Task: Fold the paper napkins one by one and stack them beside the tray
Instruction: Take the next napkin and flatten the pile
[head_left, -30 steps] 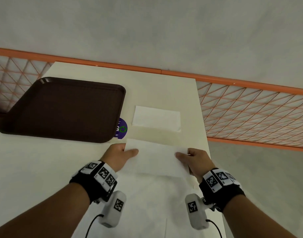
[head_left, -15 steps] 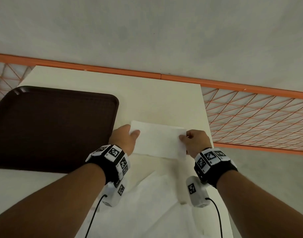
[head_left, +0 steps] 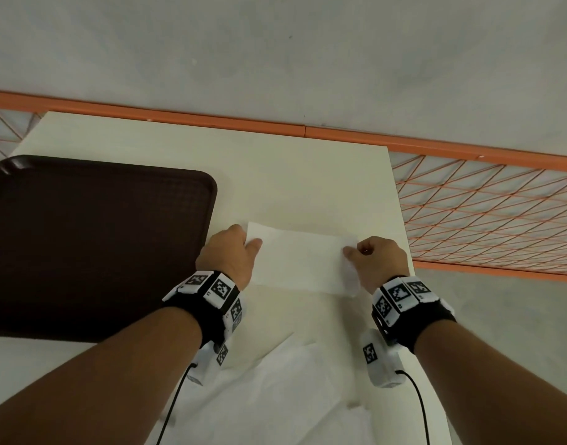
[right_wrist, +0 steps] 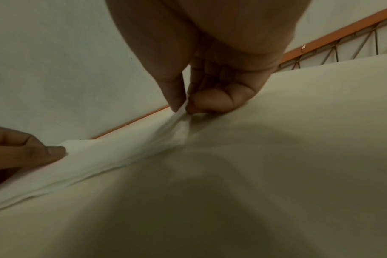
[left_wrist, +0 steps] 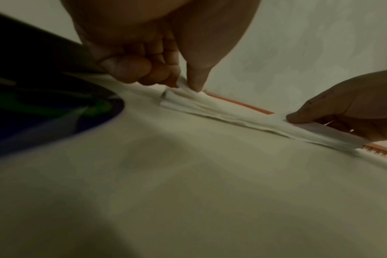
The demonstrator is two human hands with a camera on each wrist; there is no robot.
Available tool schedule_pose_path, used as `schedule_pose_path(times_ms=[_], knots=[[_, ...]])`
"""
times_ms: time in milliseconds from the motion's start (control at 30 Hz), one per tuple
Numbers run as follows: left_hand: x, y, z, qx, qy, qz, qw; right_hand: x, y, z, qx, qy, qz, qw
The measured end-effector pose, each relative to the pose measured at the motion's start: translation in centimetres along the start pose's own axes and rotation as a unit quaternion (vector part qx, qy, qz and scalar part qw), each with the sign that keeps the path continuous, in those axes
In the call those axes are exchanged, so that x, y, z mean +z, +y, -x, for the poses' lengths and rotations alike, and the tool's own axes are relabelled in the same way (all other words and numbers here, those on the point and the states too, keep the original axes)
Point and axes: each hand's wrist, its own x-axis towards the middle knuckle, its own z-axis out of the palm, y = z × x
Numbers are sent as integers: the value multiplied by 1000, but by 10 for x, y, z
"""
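Note:
A folded white napkin (head_left: 301, 258) lies flat on the cream table (head_left: 292, 175), just right of the brown tray (head_left: 83, 245). My left hand (head_left: 248, 243) pinches its left end between thumb and forefinger (left_wrist: 193, 85). My right hand (head_left: 356, 249) pinches the right end (right_wrist: 185, 107), which is lifted slightly off the table. In the left wrist view the napkin (left_wrist: 232, 118) shows as layered sheets. The napkin (right_wrist: 121, 157) stretches between both hands. Any folded napkin beneath it is hidden.
Several unfolded white napkins (head_left: 275, 396) lie spread on the table close to me, under my wrists. A purple and green sticker (left_wrist: 55, 111) sits by the tray's corner. The table's right edge (head_left: 401, 220) is near my right hand; an orange mesh fence (head_left: 484, 213) runs beyond.
Both hands carried the folded napkin away from me, over the folded napkin that lay beside the tray. Since half a second ago it has settled there, and both hands still pinch it.

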Motion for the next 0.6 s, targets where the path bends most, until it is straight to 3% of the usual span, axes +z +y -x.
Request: schedule_pose_path(times_ms=[333, 600], knots=[[-4, 5, -2, -17, -30, -63, 997, 2, -5, 7, 25, -4, 96, 995], [-8, 5, 0, -47, -43, -50, 997, -1, -12, 14, 21, -21, 130, 991]])
